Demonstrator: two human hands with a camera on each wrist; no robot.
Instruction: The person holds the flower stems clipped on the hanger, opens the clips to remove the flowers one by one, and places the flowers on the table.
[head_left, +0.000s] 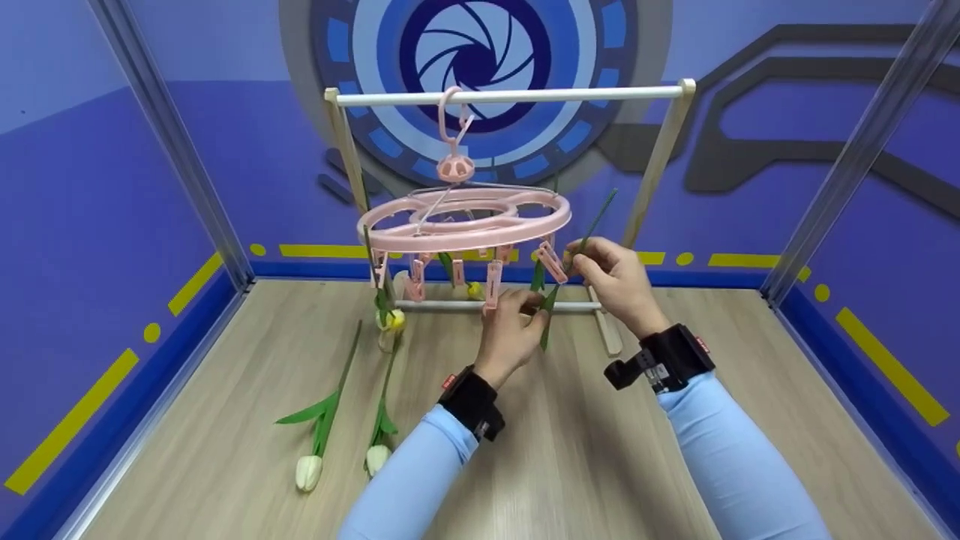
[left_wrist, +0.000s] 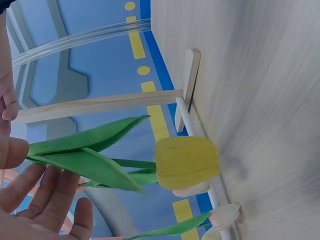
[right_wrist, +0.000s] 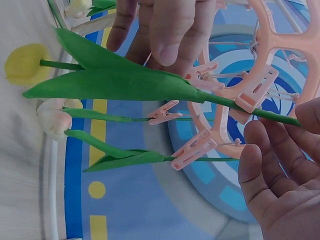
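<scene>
A yellow tulip (left_wrist: 187,162) hangs bloom down beneath a round pink clip hanger (head_left: 465,241). My right hand (head_left: 619,283) pinches its green stem between thumb and fingers, beside a pink clothespin (right_wrist: 256,91) that overlaps the stem in the right wrist view. Lower down, my left hand (head_left: 510,330) is at the tulip's leaves (right_wrist: 115,84), its fingers loosely spread behind them and its thumb near the leaf base. In the head view the bloom is hidden behind the left hand.
The hanger hooks over the white rail (head_left: 570,94) of a wooden stand (head_left: 652,169). Other tulips hang from its clips, including a yellow bloom (head_left: 390,320) at left. Two white tulips, one at far left (head_left: 308,472) and one by the left sleeve (head_left: 377,459), lie on the table.
</scene>
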